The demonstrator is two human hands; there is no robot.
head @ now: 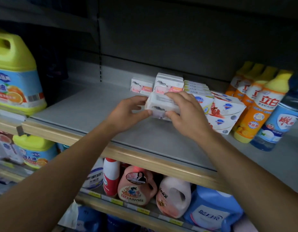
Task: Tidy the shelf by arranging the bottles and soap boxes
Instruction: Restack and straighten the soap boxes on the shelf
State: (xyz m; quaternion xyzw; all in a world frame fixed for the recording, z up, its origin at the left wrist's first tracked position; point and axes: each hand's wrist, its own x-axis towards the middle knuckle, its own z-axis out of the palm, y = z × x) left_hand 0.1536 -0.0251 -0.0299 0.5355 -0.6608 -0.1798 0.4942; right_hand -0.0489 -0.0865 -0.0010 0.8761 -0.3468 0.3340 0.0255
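Both hands (pixel 159 113) round one blurred, seemingly white soap box (pixel 161 105).

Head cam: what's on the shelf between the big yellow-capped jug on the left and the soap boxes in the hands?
Nothing: in the head view the grey shelf is bare from the yellow-capped jug to the held soap boxes.

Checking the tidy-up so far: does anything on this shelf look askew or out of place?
Yes. The red-and-white soap boxes beside the orange bottles sit tilted and unevenly piled. Both hands, left hand and right hand, hold a white soap box, not yet placed.
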